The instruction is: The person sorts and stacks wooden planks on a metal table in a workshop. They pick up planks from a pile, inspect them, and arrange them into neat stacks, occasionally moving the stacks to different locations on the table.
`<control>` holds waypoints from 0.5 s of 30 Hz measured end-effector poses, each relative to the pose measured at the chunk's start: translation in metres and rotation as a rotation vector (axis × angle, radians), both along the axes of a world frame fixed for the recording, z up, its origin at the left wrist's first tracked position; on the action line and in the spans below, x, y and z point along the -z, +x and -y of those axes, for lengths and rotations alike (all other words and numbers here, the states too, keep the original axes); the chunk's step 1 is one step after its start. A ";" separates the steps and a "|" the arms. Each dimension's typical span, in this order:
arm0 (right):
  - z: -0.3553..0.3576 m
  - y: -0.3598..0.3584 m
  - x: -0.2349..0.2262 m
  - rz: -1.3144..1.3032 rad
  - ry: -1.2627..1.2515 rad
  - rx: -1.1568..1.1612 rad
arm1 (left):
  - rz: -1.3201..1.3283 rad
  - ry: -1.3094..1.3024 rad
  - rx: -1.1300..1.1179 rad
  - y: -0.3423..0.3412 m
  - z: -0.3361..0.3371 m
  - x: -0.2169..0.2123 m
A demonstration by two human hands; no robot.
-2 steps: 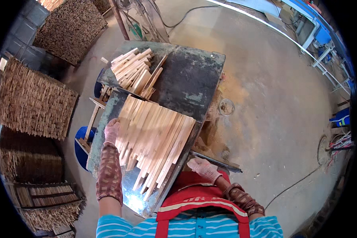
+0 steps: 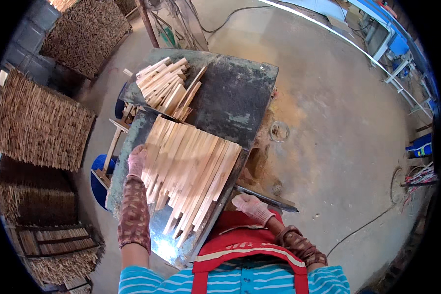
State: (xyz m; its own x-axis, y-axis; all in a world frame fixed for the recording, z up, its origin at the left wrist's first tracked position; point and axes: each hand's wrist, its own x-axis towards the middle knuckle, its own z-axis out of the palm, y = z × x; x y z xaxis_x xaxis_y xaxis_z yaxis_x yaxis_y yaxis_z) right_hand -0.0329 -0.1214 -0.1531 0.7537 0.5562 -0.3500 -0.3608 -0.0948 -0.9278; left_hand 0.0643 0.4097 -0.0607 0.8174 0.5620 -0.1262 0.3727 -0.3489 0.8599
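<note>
- 2 gloved hands are at work on a worn grey-green metal work table (image 2: pixel 240 98) in a dusty shop.
- The left hand (image 2: pixel 136 160) lies flat on the left edge of a big fan of long, pale wooden strips (image 2: pixel 191 171). Its fingers are spread out and loose, pressing on the strips, not gripping them.
- The right hand (image 2: pixel 252 208) is at the near right edge of the table, just beside the low end of the fan. Its fingers look curled, but whether they hold anything cannot be told.
- The fan of strips lies on the near half of the table, in front of the person's red apron (image 2: pixel 247 255).
- The long way of the strips runs from near the person, at the lower left, up to the far right. Their near ends are uneven and stick out at different lengths.
- The step in hand looks like lining up the strips into 1 tidy bunch.
- The next move would call for both hands to squeeze the fan from its 2 sides, and to push the near ends level.
- 1 smaller heap of short pale wooden sticks (image 2: pixel 166 85) sits on the far left of the table, apart from the fan.
- Brown stacks of bundled sticks (image 2: pixel 39 127) stand on the floor to the left.
</note>
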 end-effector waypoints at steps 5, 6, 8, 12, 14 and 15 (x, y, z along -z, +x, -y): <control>0.029 0.017 -0.017 -0.192 -0.164 -0.038 | 0.059 -0.099 0.005 -0.009 0.028 0.000; 0.036 0.024 -0.023 -0.107 -0.213 0.035 | 0.067 -0.126 0.021 -0.008 0.035 -0.002; 0.050 0.038 -0.027 0.058 -0.305 0.172 | 0.020 -0.096 0.002 -0.006 0.050 -0.005; 0.075 0.075 -0.046 -0.197 0.096 0.612 | -0.009 -0.029 -0.012 -0.018 0.064 0.003; 0.084 0.097 -0.071 0.083 -0.170 0.585 | -0.050 -0.012 -0.050 -0.018 0.075 0.005; 0.084 0.103 -0.078 0.162 -0.204 0.557 | -0.075 0.079 0.000 -0.026 0.071 0.009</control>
